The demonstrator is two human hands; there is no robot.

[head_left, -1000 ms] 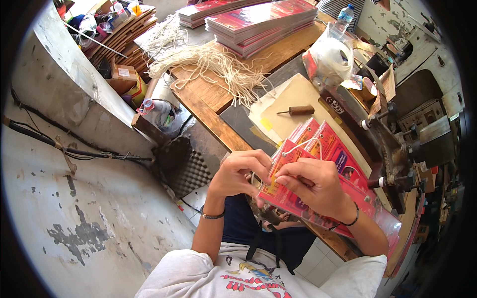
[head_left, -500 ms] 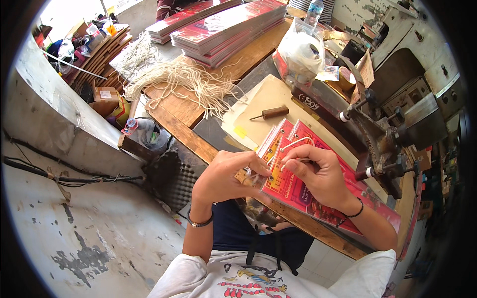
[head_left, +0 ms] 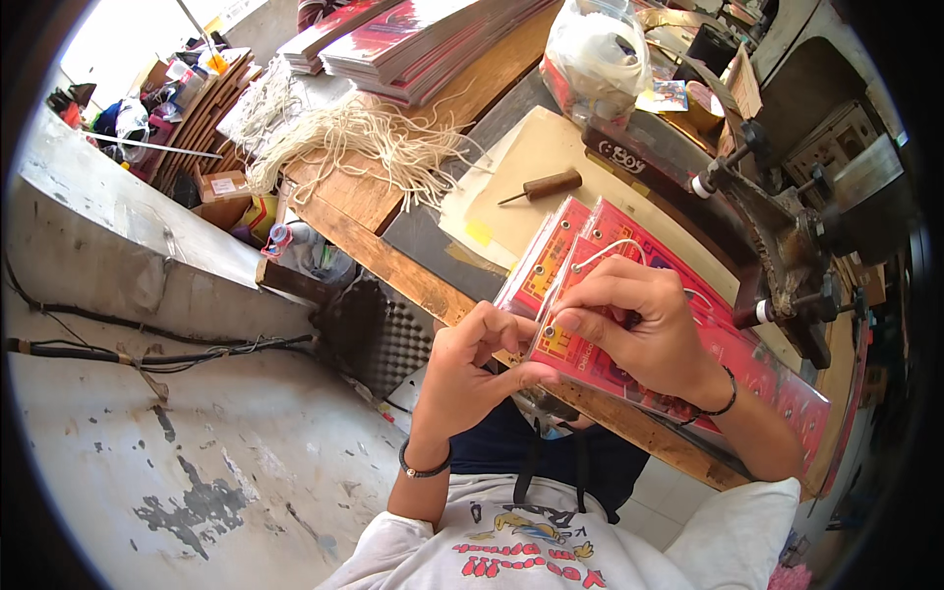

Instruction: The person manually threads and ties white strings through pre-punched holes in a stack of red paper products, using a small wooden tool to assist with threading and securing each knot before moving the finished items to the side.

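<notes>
A red, glossy printed calendar-like pad [head_left: 602, 376] with metal eyelets lies on the table's near edge, its left end slightly raised. My left hand [head_left: 482, 362] pinches that end's corner, thumb below and fingers curled at the edge. A white cord [head_left: 602, 254] runs through an eyelet and arcs over to my right hand [head_left: 644, 324]. The right fingers are pinched together on the cord close above the pad; its tip is hidden. More red pads [head_left: 544, 267] with eyelets lie underneath, offset to the left.
An awl [head_left: 553, 185] with a wooden handle rests on a cream sheet [head_left: 492, 211]. Loose white cords [head_left: 364, 147] and stacked red pads [head_left: 413, 44] lie farther back. A plastic bag [head_left: 595, 74] stands behind; a metal machine [head_left: 777, 231] rises at right.
My right hand has lowered toward the pad with the cord. The left thumb has come in against the pad's corner. The whole view has shifted slightly.
</notes>
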